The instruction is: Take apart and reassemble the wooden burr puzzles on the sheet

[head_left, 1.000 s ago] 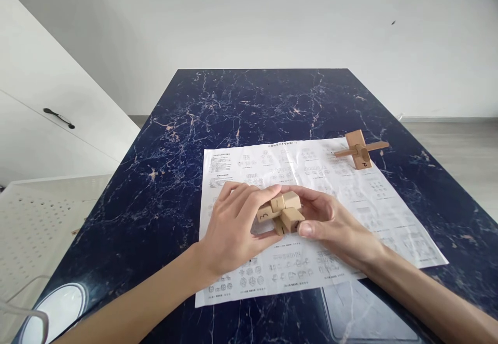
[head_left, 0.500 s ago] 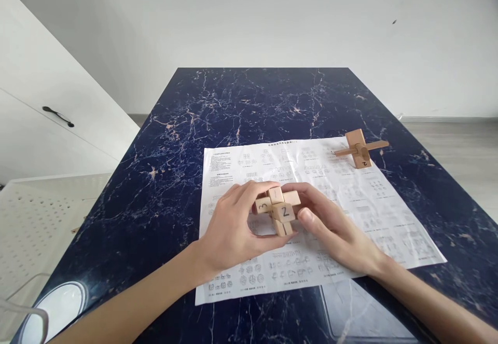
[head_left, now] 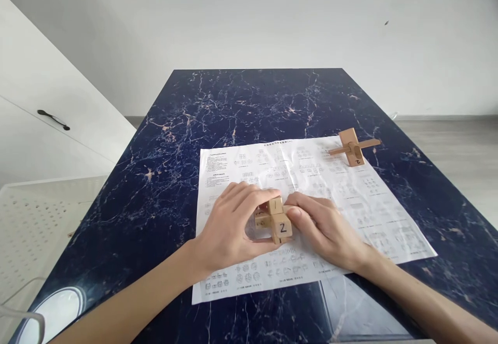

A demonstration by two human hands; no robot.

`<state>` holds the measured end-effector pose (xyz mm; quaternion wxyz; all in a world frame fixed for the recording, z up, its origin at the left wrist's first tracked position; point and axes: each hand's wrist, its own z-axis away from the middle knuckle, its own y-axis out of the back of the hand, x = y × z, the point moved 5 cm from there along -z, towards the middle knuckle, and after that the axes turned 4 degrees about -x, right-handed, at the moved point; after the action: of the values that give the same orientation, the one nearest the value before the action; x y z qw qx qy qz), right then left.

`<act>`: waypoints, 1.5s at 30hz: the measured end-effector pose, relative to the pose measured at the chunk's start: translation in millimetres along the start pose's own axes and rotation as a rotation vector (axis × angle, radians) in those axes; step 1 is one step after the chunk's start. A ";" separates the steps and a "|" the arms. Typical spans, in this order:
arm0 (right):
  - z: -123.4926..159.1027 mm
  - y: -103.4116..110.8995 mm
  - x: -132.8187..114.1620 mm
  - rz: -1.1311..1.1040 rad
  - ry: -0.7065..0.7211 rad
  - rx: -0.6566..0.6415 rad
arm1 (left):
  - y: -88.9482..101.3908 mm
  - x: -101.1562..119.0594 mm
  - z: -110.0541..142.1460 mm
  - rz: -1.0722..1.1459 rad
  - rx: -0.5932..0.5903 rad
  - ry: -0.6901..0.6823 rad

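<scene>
A pale wooden interlocking puzzle [head_left: 280, 226] with handwritten numbers 1, 2 and 3 on its bar ends is held over a printed sheet [head_left: 307, 183]. My left hand [head_left: 229, 224] grips it from the left, fingers on top and thumb underneath. On the other side, my right hand [head_left: 329, 230] pinches the puzzle's right bar end between thumb and curled forefinger, which hides most of that end. The "2" end faces me. Rows of small diagrams and text cover the creased paper.
Another wooden puzzle [head_left: 352, 148], cross-shaped and marked 2, stands on the sheet's far right corner. The dark blue marbled table [head_left: 241, 105] carries both. Left of it are a white perforated surface [head_left: 35, 214], a pale cable [head_left: 23, 313] and a white cabinet with a black handle [head_left: 53, 119].
The puzzle has turned so its "2" end faces me, and it sits slightly lower. My right fingers, earlier looser around its right side, have closed on the right bar end.
</scene>
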<state>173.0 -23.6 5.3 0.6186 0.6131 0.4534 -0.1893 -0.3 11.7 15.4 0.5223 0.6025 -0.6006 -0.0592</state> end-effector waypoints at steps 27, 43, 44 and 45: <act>-7.1 25.5 66.4 -1.679 -0.471 0.569 | -3.1 -16.8 2.0 0.125 -0.050 0.218; -2.1 33.3 73.4 -1.469 -0.452 0.571 | -7.2 -18.9 0.9 0.133 -0.137 0.290; -3.0 30.3 69.2 -1.463 -0.470 0.549 | -7.4 -18.9 0.8 0.133 -0.139 0.288; -4.2 26.8 63.8 -1.436 -0.477 0.503 | -7.5 -18.8 0.5 0.133 -0.141 0.285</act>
<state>225.8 5.6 -28.9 0.2690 0.2352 0.5368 -0.7643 -0.8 24.2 -0.6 0.6461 0.5253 -0.5534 0.0196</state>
